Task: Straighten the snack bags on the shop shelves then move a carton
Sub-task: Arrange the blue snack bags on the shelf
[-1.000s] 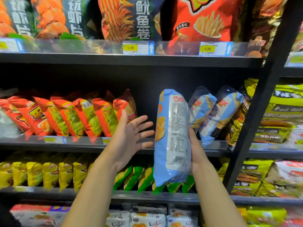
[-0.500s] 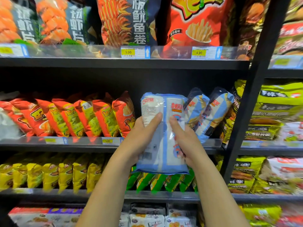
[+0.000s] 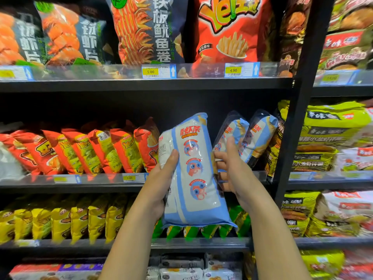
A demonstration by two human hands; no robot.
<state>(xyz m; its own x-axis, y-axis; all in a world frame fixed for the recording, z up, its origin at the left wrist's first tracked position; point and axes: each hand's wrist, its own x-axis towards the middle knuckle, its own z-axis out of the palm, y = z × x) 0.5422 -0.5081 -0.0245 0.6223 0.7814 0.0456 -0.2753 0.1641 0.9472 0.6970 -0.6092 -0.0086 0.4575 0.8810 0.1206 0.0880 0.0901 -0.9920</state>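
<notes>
Three blue-and-white bags (image 3: pixel 193 168) are in view. Five large bags (image 3: pixel 145 31) line the top shelf (image 3: pixel 141 85) of the left bay. At least six red-and-yellow bags (image 3: pixel 123 150) stand on the shelf below. Three price tags (image 3: pixel 150 71) read clearly.

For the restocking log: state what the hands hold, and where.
The blue snack bag: left hand grips its left edge, right hand curls round its right edge.
</notes>
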